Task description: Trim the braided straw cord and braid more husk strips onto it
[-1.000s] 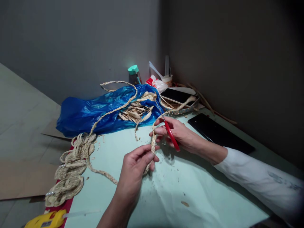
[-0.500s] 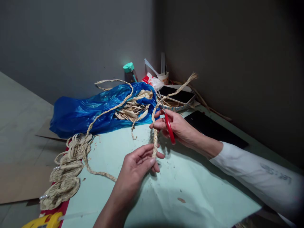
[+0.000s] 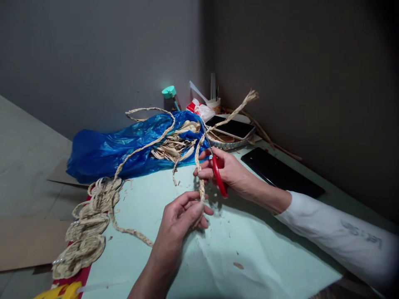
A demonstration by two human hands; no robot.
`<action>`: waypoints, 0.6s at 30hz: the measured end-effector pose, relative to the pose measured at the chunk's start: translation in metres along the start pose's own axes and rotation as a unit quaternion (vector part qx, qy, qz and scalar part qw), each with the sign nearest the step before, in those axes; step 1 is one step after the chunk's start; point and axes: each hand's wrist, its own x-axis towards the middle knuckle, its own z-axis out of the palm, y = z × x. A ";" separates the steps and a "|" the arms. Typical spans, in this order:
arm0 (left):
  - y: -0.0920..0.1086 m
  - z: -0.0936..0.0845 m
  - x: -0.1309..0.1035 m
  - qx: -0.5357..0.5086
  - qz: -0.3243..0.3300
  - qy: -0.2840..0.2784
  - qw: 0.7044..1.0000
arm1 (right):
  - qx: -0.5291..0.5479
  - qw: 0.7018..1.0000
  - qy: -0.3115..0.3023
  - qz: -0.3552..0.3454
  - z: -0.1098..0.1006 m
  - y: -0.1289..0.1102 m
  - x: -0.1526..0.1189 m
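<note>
We log the plaited fibre cord [image 3: 202,191] above the table [image 3: 274,245], pinched between left hand [image 3: 183,218] and right hand [image 3: 227,167], the latter also gripping red-handled scissors [image 3: 217,176]. Plaiting appears done almost to the frayed tip [image 3: 254,95] (blade contact: we cannot tell). Looped braid coils [image 3: 82,247] lie formed; loose dry husks [image 3: 173,149] sit unplaited in the blue plastic bag [image 3: 99,155].

A dark jar with a teal lid [image 3: 170,96] stands far, left of a white paper cup [image 3: 214,106]. At right lies a flat, black rectangular slab [image 3: 282,172].
</note>
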 end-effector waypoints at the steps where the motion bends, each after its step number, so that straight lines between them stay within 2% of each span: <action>1: 0.000 0.001 0.001 -0.011 -0.002 0.008 1.000 | -0.010 1.000 0.000 0.004 0.002 0.002 -0.001; 6: -0.004 0.001 0.005 -0.092 0.011 0.041 0.995 | -0.092 0.995 -0.026 0.007 0.008 0.014 -0.003; 11: -0.006 -0.001 0.005 -0.148 -0.008 0.074 0.986 | -0.239 0.970 -0.031 -0.023 -0.002 0.009 -0.002; 15: -0.004 -0.002 0.003 -0.162 -0.012 0.104 0.981 | -0.345 0.938 -0.012 -0.034 -0.012 0.000 0.001; 18: -0.001 -0.003 0.003 -0.174 -0.008 0.118 0.978 | -0.456 0.887 -0.031 -0.064 -0.014 -0.005 0.001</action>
